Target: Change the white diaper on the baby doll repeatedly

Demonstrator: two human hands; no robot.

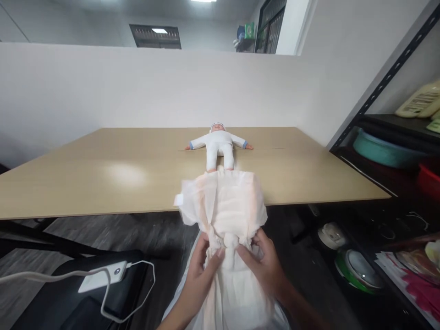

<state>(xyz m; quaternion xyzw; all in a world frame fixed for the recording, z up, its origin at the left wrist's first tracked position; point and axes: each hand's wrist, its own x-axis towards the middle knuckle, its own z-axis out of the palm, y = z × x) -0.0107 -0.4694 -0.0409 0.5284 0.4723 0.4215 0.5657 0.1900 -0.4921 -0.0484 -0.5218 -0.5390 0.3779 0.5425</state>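
Observation:
My left hand [201, 268] and my right hand [263, 263] both pinch the near gathered edge of a white diaper [223, 206], held up in front of the table's front edge. The diaper looks soft and slightly blurred, and its far end hangs open towards the table. A baby doll [218, 145] in a white suit with blue cuffs lies on its back on the tan table [103, 174], arms spread, feet towards me, just beyond the diaper. A white cloth or garment lies below my hands.
A white wall panel stands behind the table. A black metal shelf [388, 137] at the right holds a teal basin [381, 149], bowls and papers. A black chair [68, 298] at lower left carries a white power bank [103, 275] with a cable.

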